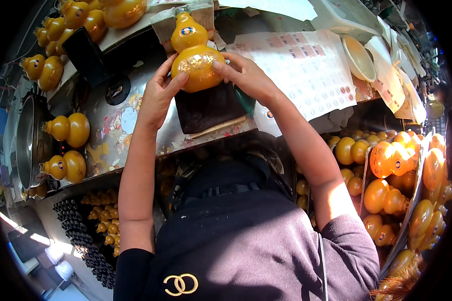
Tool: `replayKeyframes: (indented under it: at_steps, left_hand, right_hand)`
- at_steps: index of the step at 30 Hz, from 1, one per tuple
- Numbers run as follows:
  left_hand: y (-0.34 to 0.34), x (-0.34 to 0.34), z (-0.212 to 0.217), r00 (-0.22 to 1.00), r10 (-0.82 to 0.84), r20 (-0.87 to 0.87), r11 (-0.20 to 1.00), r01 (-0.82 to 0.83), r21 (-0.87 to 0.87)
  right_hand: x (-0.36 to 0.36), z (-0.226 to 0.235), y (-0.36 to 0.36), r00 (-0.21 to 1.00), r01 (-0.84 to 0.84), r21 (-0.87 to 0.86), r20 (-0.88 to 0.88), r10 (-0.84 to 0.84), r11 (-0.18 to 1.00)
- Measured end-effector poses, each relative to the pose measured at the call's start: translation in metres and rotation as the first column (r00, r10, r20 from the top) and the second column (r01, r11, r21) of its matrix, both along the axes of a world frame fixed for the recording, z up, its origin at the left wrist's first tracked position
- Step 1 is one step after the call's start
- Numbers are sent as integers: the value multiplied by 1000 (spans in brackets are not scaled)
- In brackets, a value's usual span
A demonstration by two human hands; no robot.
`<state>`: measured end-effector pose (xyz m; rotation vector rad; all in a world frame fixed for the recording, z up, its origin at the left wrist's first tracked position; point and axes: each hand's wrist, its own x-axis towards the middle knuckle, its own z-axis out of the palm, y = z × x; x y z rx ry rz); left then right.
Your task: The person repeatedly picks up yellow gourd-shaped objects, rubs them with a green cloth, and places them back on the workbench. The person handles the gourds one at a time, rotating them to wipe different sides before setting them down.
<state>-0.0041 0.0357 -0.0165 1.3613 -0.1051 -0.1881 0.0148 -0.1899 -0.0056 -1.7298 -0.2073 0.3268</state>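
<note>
A glossy amber gourd-shaped bottle [200,67] lies with its neck pointing away from me. It has a small round label on the upper bulb and gold markings on the lower one. My left hand [158,93] grips the lower bulb from the left, thumb on its near side. From the right, my right hand [250,75] closes on the same bulb, its thumb pressed over the front. Beneath the bottle's near end is a dark brown pad [208,113]. A greyish cloth [161,26] sits under and behind its neck.
Printed label sheets [306,75] cover the right of the metal bench, near a shallow cream bowl [359,57]. At left are a dark upright slab [85,55], more gourd bottles [78,129] and a round metal pan [29,145]. Crated gourd bottles [381,195] stand below right.
</note>
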Motion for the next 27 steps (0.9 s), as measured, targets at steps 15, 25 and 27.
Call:
replayKeyframes:
  at_steps: [15,25,27]
  left_hand:
    - [2,-1,0,999,-51,10,998,51,-28]
    - [2,-1,-1,998,-57,14,998,57,-31]
    - [4,0,-3,998,-60,-2,997,59,-54]
  right_hand:
    - [1,1,0,999,0,41,-33,1,999]
    - [3,-3,3,999,28,-7,-14,-28,1000]
    - [0,3,3,999,18,61,-35,-16,998]
